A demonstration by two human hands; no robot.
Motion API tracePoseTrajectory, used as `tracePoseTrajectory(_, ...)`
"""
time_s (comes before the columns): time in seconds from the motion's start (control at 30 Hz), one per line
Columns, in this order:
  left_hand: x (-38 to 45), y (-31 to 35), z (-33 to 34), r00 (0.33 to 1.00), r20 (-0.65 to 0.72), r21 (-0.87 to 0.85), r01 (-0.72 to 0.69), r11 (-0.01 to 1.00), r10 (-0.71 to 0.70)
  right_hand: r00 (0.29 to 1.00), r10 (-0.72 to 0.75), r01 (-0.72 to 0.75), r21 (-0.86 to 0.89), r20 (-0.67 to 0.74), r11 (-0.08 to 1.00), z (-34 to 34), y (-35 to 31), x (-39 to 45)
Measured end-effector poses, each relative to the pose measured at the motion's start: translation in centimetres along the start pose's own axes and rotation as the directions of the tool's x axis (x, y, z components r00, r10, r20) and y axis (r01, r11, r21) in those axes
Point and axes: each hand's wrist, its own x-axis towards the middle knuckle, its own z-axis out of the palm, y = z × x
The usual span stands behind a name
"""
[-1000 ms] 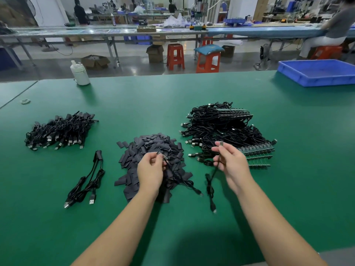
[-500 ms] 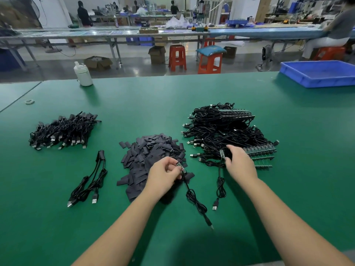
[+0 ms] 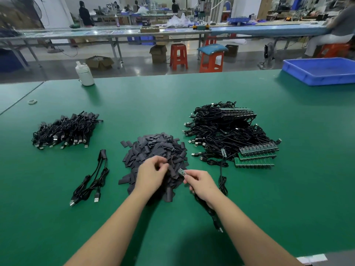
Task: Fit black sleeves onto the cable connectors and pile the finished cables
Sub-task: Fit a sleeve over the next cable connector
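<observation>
Sleeving in progress. Landmark: the sleeve heap (image 3: 155, 150) on the green surface (image 3: 192, 89). Left hand (image 3: 151, 174) pinches a sleeve over it; right hand (image 3: 201, 182) grips a bare connector (image 3: 181, 172) beside it. Finished pile (image 3: 65, 129) lies far left, two cables (image 3: 92, 179) nearer; the larger unsleeved tangle (image 3: 226, 131) right suggests most work remains.

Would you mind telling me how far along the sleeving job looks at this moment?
Done: a pile of sleeved cables lies far left, with two more sleeved cables set apart nearer. In hand: the right hand pinches a bare connector board while the left hand picks at the sleeve heap. Left: the large tangle of unsleeved cables on the right, clearly bigger than the finished pile.
</observation>
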Motion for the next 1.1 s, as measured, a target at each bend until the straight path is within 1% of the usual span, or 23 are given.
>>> tracePoseTrajectory(0.07,0.7,-1.6,-1.2,0.994,-0.109,0.215,0.023,0.976,0.001,1.0,0.022,-0.023,-0.03,-0.016,0.999,0.2,0.9,0.2)
tracePoseTrajectory(0.1,1.0,-2.3,-1.7,0.991,-0.133,0.268,0.057,0.962,-0.022,0.999,0.026,-0.027,-0.037,-0.024,0.999,0.2,1.2,0.2)
tracePoseTrajectory(0.17,1.3,-3.5,-2.2,0.99,-0.116,0.313,0.118,0.942,-0.085,0.999,0.024,-0.025,-0.044,-0.031,0.999,0.2,1.5,0.4)
tracePoseTrajectory(0.23,1.3,-4.0,-2.1,0.991,-0.061,0.351,0.133,0.927,-0.119,1.0,0.018,-0.019,-0.049,-0.024,0.999,0.3,1.7,0.6)
tracePoseTrajectory(0.3,1.3,-4.0,-1.8,0.989,-0.047,0.356,0.147,0.923,-0.14,1.0,0.004,-0.005,-0.039,-0.014,0.999,0.3,2.0,0.6)
tracePoseTrajectory(0.43,1.2,-3.6,-1.2,0.986,-0.082,0.291,0.165,0.943,-0.147,1.0,-0.017,0.018,-0.015,0.024,1.0,-0.2,2.7,0.2)
tracePoseTrajectory(0.53,1.3,-3.2,-1.2,0.986,-0.097,0.143,0.146,0.979,-0.133,0.998,-0.028,0.025,0.038,0.062,0.999,-0.6,3.1,0.1)
tracePoseTrajectory(0.67,1.6,-2.2,-2.1,0.986,-0.144,-0.01,0.081,0.997,-0.081,0.996,-0.025,0.019,0.072,0.085,0.997,-0.9,3.2,0.3)
tracePoseTrajectory(0.7,1.6,-1.8,-2.3,0.987,-0.138,-0.102,0.072,0.992,-0.086,0.995,-0.031,0.024,0.069,0.096,0.997,-0.9,3.2,0.3)
tracePoseTrajectory(0.73,1.5,-1.4,-2.5,0.99,-0.095,-0.241,0.08,0.967,-0.106,0.993,-0.037,0.031,0.058,0.111,0.998,-0.9,3.2,0.3)
tracePoseTrajectory(0.77,1.4,-1.0,-2.5,0.993,-0.009,-0.378,0.106,0.92,-0.118,0.991,-0.041,0.035,0.047,0.128,0.998,-0.9,3.1,0.4)
tracePoseTrajectory(0.8,1.3,-0.6,-2.5,0.989,0.1,-0.477,0.145,0.867,-0.111,0.989,-0.042,0.036,0.041,0.142,0.998,-1.0,3.1,0.4)
tracePoseTrajectory(0.83,1.0,-0.4,-2.4,0.973,0.21,-0.523,0.192,0.831,-0.093,0.988,-0.04,0.034,0.043,0.152,0.998,-1.0,3.0,0.5)
tracePoseTrajectory(0.87,0.7,-0.3,-2.1,0.951,0.302,-0.526,0.23,0.819,-0.074,0.986,-0.035,0.027,0.052,0.161,0.998,-1.1,3.0,0.5)
tracePoseTrajectory(0.9,0.5,-0.4,-1.8,0.932,0.359,-0.504,0.24,0.829,-0.051,0.985,-0.029,0.019,0.061,0.172,0.998,-1.1,3.0,0.5)
tracePoseTrajectory(0.93,0.2,-0.4,-1.5,0.922,0.386,-0.481,0.229,0.846,-0.03,0.982,-0.026,0.013,0.072,0.184,0.997,-1.2,3.0,0.5)
tracePoseTrajectory(1.1,-0.3,-1.1,-0.5,0.907,0.419,-0.335,0.122,0.934,0.032,0.97,-0.034,0.002,0.133,0.239,0.991,-1.6,3.0,0.5)
